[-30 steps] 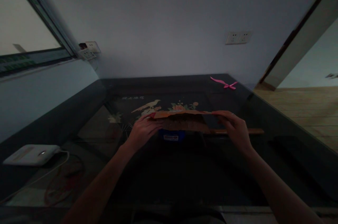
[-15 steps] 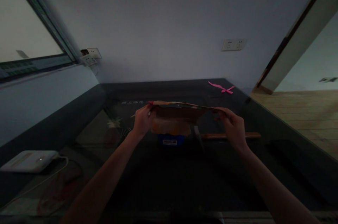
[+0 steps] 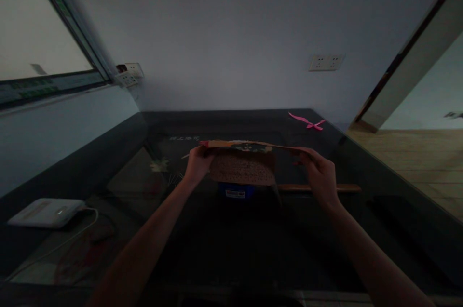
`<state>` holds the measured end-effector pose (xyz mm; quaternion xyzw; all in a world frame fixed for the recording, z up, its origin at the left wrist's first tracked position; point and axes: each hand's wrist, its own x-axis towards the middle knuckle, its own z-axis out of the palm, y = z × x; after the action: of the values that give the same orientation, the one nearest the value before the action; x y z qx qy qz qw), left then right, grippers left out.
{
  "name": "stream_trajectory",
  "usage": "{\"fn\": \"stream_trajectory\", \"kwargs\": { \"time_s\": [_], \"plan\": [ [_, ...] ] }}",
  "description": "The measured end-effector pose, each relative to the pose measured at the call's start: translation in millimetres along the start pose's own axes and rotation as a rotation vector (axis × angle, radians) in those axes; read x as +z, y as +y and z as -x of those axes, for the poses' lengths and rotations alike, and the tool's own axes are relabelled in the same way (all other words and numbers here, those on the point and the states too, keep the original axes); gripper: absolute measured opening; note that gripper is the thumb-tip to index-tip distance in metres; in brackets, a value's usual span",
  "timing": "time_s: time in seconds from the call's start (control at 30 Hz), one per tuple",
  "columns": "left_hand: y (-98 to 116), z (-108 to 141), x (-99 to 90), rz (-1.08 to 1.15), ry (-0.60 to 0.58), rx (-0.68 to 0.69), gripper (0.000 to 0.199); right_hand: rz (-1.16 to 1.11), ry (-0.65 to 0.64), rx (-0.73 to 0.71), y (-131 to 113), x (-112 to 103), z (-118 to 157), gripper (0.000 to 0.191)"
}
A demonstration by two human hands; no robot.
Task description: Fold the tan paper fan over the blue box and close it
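A thin, patterned paper or cardboard piece (image 3: 253, 146) is held up by its two ends above the dark table. At its left end my left hand (image 3: 197, 165) is closed on it, and my right hand (image 3: 320, 169) pinches the right end. Below it a brown, speckled surface (image 3: 242, 168) shows; whether it belongs to the same piece, I cannot tell. Under that sits a blue box (image 3: 237, 192) with a white label, its upper part hidden. A long brown stick (image 3: 342, 188) lies on the table, passing behind my right hand.
The dark table (image 3: 224, 121) meets the wall. A pink ribbon (image 3: 311, 123) lies at its back right. On the left are a white device (image 3: 48, 211) with a cable (image 3: 61, 244) and pale flower shapes (image 3: 159, 166). A dark flat object (image 3: 408, 230) lies at the right.
The held piece has tilted, so more of its patterned face shows, and a speckled surface now shows beneath. Both hands keep their grip. The whole view has shifted slightly.
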<state>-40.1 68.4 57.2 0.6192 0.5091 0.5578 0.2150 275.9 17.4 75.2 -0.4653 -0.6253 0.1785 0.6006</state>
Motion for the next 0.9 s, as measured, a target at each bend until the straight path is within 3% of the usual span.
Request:
{"fn": "stream_trajectory", "kwargs": {
  "time_s": [0.33,0.9],
  "plan": [
    [-22,-10,6.4,0.140,0.028,-0.104,0.014,0.003,-0.080,-0.014,6,5,5,0.022],
    [-14,-19,-2.7,0.303,-0.136,-0.279,0.031,-0.004,-0.190,-0.089,17,6,9,0.024]
  ]
}}
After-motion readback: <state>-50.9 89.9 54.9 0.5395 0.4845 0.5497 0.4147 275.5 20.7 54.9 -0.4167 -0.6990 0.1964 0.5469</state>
